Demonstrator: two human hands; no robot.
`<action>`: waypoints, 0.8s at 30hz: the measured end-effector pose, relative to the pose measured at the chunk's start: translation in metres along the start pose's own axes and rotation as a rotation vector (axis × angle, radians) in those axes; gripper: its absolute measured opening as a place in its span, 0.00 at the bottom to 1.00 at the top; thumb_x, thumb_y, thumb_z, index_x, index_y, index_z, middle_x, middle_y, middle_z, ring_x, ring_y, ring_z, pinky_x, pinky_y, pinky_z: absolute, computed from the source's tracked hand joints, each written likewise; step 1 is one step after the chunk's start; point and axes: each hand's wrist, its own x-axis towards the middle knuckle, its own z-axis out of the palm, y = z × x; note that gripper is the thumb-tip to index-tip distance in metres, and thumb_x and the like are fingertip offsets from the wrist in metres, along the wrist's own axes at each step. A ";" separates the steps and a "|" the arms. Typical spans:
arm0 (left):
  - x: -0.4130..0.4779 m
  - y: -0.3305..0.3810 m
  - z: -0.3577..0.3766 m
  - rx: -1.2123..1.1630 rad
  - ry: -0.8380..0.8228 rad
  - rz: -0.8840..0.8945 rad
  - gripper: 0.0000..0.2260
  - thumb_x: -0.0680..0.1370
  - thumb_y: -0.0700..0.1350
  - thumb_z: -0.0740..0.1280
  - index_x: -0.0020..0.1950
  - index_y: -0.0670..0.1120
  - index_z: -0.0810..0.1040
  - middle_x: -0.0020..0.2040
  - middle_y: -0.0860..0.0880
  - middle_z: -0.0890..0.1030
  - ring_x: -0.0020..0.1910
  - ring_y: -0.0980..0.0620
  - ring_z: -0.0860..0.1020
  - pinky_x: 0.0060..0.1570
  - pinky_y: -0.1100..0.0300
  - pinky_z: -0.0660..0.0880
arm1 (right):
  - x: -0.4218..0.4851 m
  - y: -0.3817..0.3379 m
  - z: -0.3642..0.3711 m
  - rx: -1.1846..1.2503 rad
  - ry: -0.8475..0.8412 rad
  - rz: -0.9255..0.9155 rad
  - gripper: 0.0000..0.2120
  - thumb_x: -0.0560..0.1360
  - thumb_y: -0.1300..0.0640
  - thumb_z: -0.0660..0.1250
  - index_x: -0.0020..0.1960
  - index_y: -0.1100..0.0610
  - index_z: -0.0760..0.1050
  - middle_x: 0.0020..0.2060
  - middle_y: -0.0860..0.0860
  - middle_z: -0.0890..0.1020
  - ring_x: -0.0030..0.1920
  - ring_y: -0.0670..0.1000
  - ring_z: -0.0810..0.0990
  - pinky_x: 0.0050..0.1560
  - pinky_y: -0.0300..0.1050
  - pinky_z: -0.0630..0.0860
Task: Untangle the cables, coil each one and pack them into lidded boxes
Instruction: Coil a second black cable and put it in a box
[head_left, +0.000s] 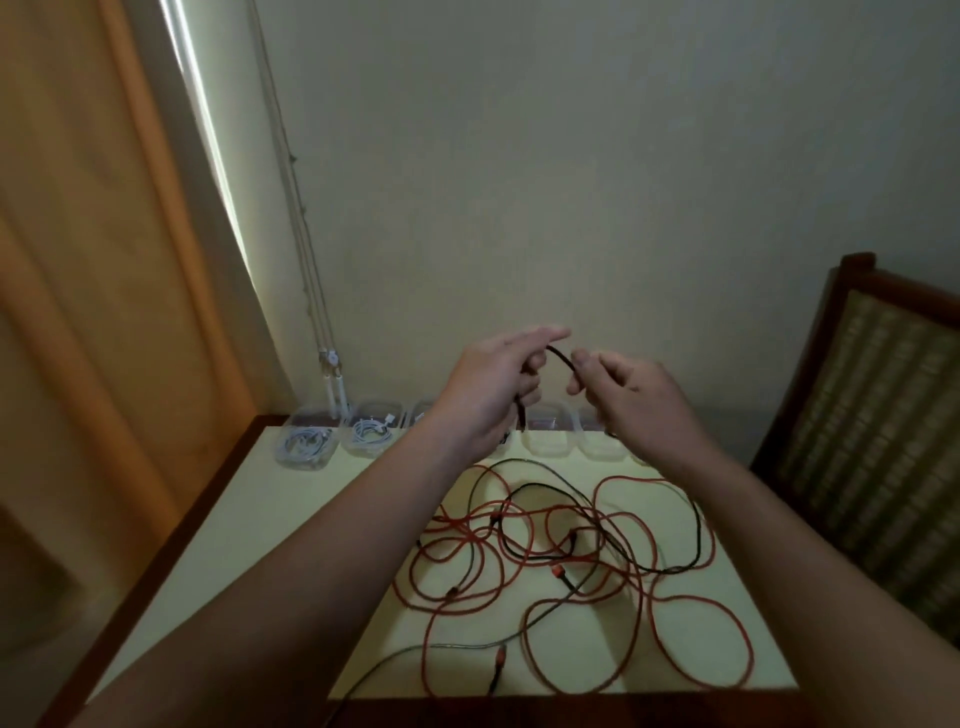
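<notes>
Both my hands are raised above the far part of the table. My left hand (488, 384) grips a dark cable (560, 357) that arches over to my right hand (628, 395), which pinches it between thumb and fingers. The cable's lower stretch hangs down from my left hand. Below them a tangle of red cables (691, 603) and dark cables (698, 530) lies spread over the pale tabletop (291, 525). A row of clear plastic boxes stands along the far edge; two on the left (306, 441) (370, 428) hold coiled white cables.
More clear boxes (545, 434) stand behind my hands, partly hidden. A wooden chair with a woven back (872, 395) is at the right. An orange curtain (104, 312) hangs at the left, with cords (332, 384) dangling by the wall.
</notes>
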 end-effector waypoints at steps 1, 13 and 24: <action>-0.009 0.005 0.001 -0.081 -0.009 -0.030 0.11 0.82 0.40 0.61 0.59 0.42 0.81 0.31 0.52 0.67 0.26 0.57 0.61 0.29 0.64 0.59 | -0.007 -0.004 -0.004 0.001 0.004 0.004 0.20 0.82 0.42 0.60 0.42 0.54 0.80 0.29 0.51 0.73 0.29 0.48 0.69 0.30 0.41 0.68; -0.115 0.049 0.012 -0.144 0.106 0.020 0.13 0.83 0.43 0.60 0.66 0.45 0.77 0.32 0.53 0.68 0.25 0.58 0.57 0.23 0.64 0.53 | -0.086 -0.047 -0.054 0.102 0.148 -0.117 0.12 0.76 0.47 0.72 0.41 0.55 0.78 0.32 0.49 0.74 0.34 0.48 0.70 0.38 0.46 0.68; -0.181 0.098 0.012 -0.661 0.158 0.040 0.23 0.73 0.34 0.60 0.67 0.43 0.72 0.30 0.52 0.70 0.23 0.57 0.59 0.22 0.65 0.56 | -0.157 -0.051 -0.075 0.204 0.340 -0.064 0.07 0.78 0.51 0.72 0.47 0.54 0.80 0.39 0.51 0.82 0.38 0.45 0.79 0.41 0.37 0.75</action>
